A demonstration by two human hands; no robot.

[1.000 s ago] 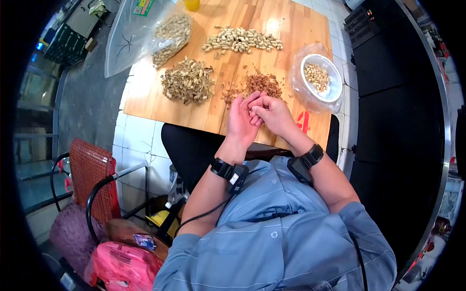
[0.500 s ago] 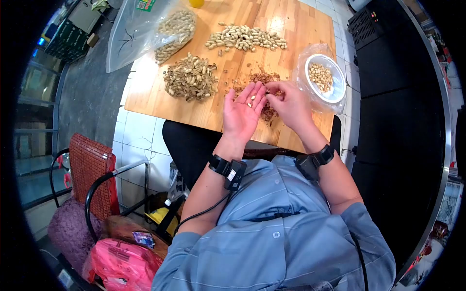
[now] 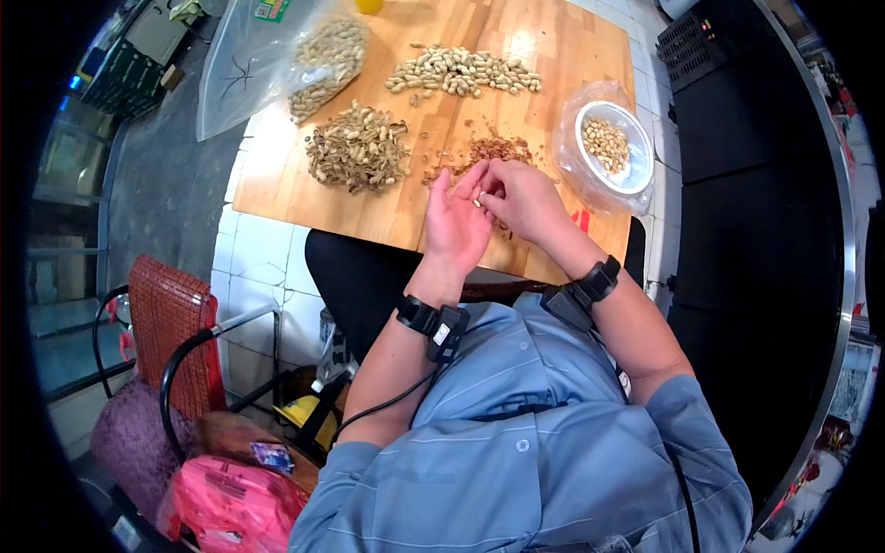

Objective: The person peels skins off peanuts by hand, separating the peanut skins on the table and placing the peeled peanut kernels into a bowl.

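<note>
My left hand (image 3: pixel 458 221) is turned palm up over the near edge of the table, slightly cupped, with pale shelled peanut kernels (image 3: pixel 477 202) resting in it. Over that palm, my right hand (image 3: pixel 524 205) reaches in with thumb and fingertips pinched at a kernel. The pinched fingertips partly cover the kernels. Just beyond both hands lies a scatter of reddish-brown peanut skins (image 3: pixel 502 149). To the right stands a white bowl (image 3: pixel 643 175) lined with clear plastic, with shelled peanut kernels (image 3: pixel 604 145) in it.
On the wooden table (image 3: pixel 415 210) are a heap of peanut shells (image 3: pixel 358 152), a row of unshelled peanuts (image 3: pixel 464 71) and a clear bag of peanuts (image 3: pixel 329 57). A yellow object (image 3: pixel 369 5) stands at the far edge. A chair (image 3: pixel 172 327) and a pink bag (image 3: pixel 235 502) are at lower left.
My right hand has moved left and inward, its fingertips now over the left palm at the kernels. My left fingers have curled up a little. The view has shifted slightly.
</note>
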